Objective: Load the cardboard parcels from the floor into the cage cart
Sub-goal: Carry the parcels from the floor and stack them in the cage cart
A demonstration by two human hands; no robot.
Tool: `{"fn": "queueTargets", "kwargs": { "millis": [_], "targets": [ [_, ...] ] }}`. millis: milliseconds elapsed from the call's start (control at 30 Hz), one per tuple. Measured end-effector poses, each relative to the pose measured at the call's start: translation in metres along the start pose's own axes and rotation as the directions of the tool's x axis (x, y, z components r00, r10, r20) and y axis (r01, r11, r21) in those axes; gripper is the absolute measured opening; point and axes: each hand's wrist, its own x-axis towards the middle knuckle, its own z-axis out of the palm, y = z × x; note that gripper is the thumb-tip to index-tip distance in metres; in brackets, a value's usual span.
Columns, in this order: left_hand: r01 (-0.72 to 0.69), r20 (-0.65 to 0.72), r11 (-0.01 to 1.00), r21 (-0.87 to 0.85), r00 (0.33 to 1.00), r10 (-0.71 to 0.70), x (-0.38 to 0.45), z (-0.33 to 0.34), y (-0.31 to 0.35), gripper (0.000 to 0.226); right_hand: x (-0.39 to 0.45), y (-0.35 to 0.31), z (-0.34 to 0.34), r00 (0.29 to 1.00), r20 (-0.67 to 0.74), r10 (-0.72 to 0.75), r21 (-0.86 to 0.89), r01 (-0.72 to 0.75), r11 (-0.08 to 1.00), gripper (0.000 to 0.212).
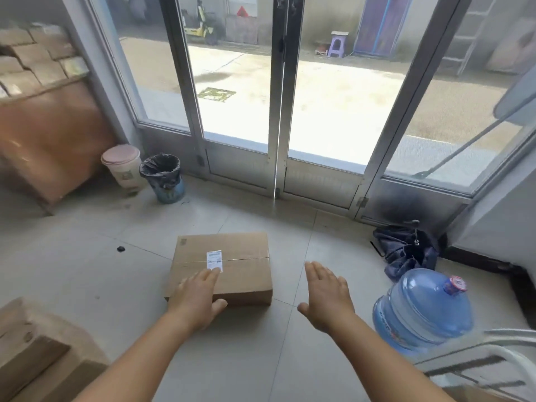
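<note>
A flat cardboard parcel point(222, 266) lies on the tiled floor point(87, 271) before glass doors point(278, 97). The left hand point(198, 297) is spread flat over its near left corner; whether it touches is unclear. The right hand point(327, 294) hovers open and empty just right of it.

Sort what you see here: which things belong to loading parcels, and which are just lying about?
Job: cardboard parcel, left hand, right hand, more cartons.
Lying about: water bottle, lined bin, pink bucket, folded umbrella.
</note>
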Motion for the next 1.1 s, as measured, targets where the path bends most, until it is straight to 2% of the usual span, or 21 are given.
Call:
{"fn": "queueTargets", "kwargs": {
  "millis": [200, 367, 700, 900, 1100],
  "targets": [
    [0.109, 0.002, 0.993, -0.049, 0.994, -0.109, 0.020, -0.010, -0.099, 0.073, 0.059, -0.074, 0.011, 0.999, 0.036, -0.004, 0.017, 0.003, 1.000, 0.086],
    [0.165, 0.042, 0.984, -0.066, 0.986, -0.163, 0.045, -0.008, -0.149, 0.073, 0.103, -0.108, 0.021, 0.997, 0.083, -0.002, -0.010, 0.003, 1.000, 0.086],
    [0.252, 0.148, 0.966, -0.064, 0.959, -0.241, 0.144, 0.007, -0.192, 0.072, 0.231, -0.111, 0.032, 0.989, 0.134, 0.062, -0.017, -0.060, 0.998, 0.086],
    [0.361, 0.273, 0.932, -0.033, 0.900, -0.339, 0.220, 0.012, -0.211, 0.072, 0.319, -0.111, 0.033, 0.980, 0.184, 0.081, -0.001, -0.082, 0.997, 0.083],
    [0.417, 0.300, 0.908, -0.028, 0.870, -0.390, 0.298, 0.024, -0.231, 0.073, 0.400, -0.116, 0.048, 0.971, 0.223, 0.087, 0.009, -0.092, 0.996, 0.083]
  ]
}}
